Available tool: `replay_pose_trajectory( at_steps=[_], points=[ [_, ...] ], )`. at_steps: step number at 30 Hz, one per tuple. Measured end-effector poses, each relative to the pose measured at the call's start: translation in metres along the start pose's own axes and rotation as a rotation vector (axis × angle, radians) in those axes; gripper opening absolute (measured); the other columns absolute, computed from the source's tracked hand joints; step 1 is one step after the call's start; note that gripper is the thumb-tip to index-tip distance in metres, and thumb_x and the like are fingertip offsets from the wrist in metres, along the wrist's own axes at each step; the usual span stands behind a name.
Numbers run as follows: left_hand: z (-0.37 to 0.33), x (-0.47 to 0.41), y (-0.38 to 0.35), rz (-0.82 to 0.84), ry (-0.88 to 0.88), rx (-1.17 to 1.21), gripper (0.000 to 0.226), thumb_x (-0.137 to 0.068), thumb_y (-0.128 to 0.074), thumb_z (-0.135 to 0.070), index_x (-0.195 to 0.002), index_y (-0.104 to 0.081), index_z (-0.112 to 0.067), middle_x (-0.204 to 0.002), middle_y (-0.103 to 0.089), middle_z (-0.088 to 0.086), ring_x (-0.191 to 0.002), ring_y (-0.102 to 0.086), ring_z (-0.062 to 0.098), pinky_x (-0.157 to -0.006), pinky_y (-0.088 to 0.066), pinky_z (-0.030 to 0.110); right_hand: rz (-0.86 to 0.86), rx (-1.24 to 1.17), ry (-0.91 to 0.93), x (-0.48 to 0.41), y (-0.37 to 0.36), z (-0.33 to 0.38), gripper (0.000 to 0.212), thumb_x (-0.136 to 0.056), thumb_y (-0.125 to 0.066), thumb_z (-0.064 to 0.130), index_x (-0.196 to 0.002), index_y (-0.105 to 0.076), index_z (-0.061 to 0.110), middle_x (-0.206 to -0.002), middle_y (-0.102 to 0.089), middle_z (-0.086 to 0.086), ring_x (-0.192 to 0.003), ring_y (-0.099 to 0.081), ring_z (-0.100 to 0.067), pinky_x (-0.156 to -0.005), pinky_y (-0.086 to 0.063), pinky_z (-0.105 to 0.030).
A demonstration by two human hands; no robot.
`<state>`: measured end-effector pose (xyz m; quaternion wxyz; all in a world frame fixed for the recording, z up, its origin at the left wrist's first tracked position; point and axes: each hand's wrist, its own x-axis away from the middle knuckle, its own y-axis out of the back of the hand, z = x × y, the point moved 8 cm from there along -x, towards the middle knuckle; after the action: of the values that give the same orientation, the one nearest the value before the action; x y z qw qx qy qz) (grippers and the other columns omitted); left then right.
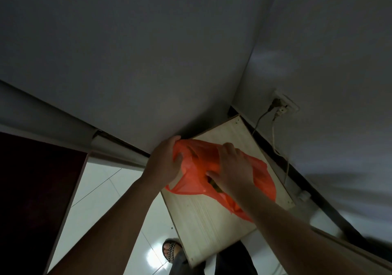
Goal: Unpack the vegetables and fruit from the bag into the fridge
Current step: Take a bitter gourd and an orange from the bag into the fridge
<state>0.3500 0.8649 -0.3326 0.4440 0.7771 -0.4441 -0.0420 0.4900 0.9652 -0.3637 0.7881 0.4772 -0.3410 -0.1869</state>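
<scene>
Gripping orange bag [198,160], hands [163,164] [233,168] over pale board [203,217], wall socket [284,105] behind

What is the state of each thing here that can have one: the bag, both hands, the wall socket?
orange bag: lying crumpled on the wooden top, mouth partly open
left hand: grips the bag's edge
right hand: lies on the bag at its mouth; grip unclear
wall socket: plug inserted, cable hanging down

Grey walls [148,52], glossy white tiled floor [101,194], pale wooden tabletop [212,217].
</scene>
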Motion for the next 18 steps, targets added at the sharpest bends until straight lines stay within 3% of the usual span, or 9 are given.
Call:
replay_pose_trajectory(
  at_steps=[2, 5, 9, 12, 15, 18],
  points=[
    [0.003, 0.000, 0.000, -0.001, -0.008, -0.007, 0.047, -0.089, -0.054, -0.006, -0.134, -0.044, -0.015, -0.134, -0.052, 0.006, -0.125, -0.047, 0.021, -0.099, -0.031, 0.022, -0.032, 0.016, -0.014, -0.009, 0.004, -0.004, 0.048, -0.086, -0.058, 0.041, -0.128, -0.045, 0.021, -0.117, -0.050, 0.000, -0.101, -0.051, -0.016, -0.085, -0.046, -0.031],
    [0.002, -0.003, 0.004, -0.008, -0.041, -0.001, 0.045, -0.088, -0.055, -0.003, -0.130, -0.049, -0.018, -0.130, -0.056, 0.004, -0.121, -0.050, 0.020, -0.096, -0.032, 0.020, -0.034, 0.021, 0.030, -0.025, 0.017, -0.012, 0.022, -0.093, -0.047, 0.029, -0.110, -0.059, 0.022, -0.095, -0.054, 0.003, -0.080, -0.049, -0.012, -0.067, -0.037, -0.025],
    [-0.003, -0.013, 0.009, -0.034, -0.115, -0.025, 0.041, -0.084, -0.055, 0.002, -0.120, -0.059, -0.018, -0.119, -0.060, 0.005, -0.111, -0.055, 0.021, -0.092, -0.035, 0.020, -0.032, 0.018, 0.099, -0.049, 0.044, -0.022, 0.020, -0.093, -0.049, 0.030, -0.107, -0.061, 0.023, -0.104, -0.056, 0.002, -0.093, -0.053, -0.017, -0.073, -0.046, -0.031],
    [-0.001, -0.021, 0.005, -0.049, -0.119, -0.050, 0.045, -0.080, -0.055, 0.005, -0.120, -0.059, -0.015, -0.125, -0.054, 0.008, -0.116, -0.051, 0.023, -0.097, -0.033, 0.022, 0.037, 0.002, 0.116, -0.059, 0.041, -0.031, 0.022, -0.092, -0.050, 0.034, -0.109, -0.061, 0.025, -0.107, -0.056, 0.001, -0.098, -0.053, -0.018, -0.074, -0.044, -0.030],
    [-0.001, -0.024, -0.001, -0.060, -0.151, -0.041, 0.040, -0.081, -0.055, -0.006, -0.120, -0.059, -0.013, -0.131, -0.051, 0.006, -0.121, -0.048, 0.021, -0.100, -0.031, 0.021, 0.094, -0.065, 0.099, -0.060, 0.024, -0.039, 0.023, -0.092, -0.051, 0.035, -0.110, -0.060, 0.025, -0.108, -0.056, 0.003, -0.097, -0.053, -0.015, -0.074, -0.042, -0.027],
    [-0.003, -0.025, -0.005, -0.057, -0.162, 0.004, 0.036, -0.084, -0.056, -0.012, -0.119, -0.057, -0.012, -0.127, -0.054, 0.003, -0.112, -0.047, 0.010, -0.096, -0.030, 0.018, 0.052, -0.150, 0.105, -0.056, 0.021, -0.039, 0.021, -0.091, -0.053, 0.034, -0.109, -0.060, 0.025, -0.108, -0.058, 0.005, -0.099, -0.054, -0.015, -0.077, -0.045, -0.028]
  ],
)
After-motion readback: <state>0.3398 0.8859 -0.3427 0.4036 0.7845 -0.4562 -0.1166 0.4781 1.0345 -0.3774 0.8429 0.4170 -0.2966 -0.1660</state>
